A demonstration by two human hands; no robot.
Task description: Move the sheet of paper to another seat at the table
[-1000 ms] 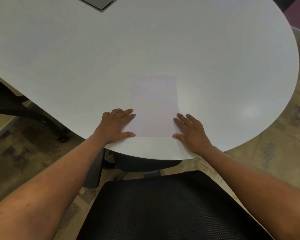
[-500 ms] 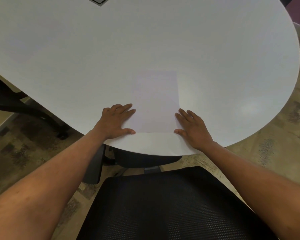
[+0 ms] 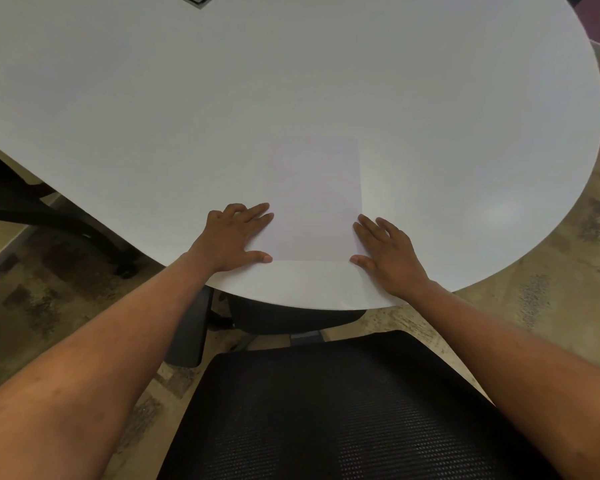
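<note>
White paper: flat on the table, near its front edge.
Left hand: fingers spread, flat on paper's left edge.
Right hand: fingers spread, flat on right edge.

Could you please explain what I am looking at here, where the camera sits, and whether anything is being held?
There is no machine: a person wears a camera on the head, looking forward and down at two bare hands. The left hand and right hand lie flat, fingers spread, on the near corners of a sheet of paper that rests on a white rounded table. Nothing is gripped; the sheet is only pressed down. Below is a black mesh chair.
</note>
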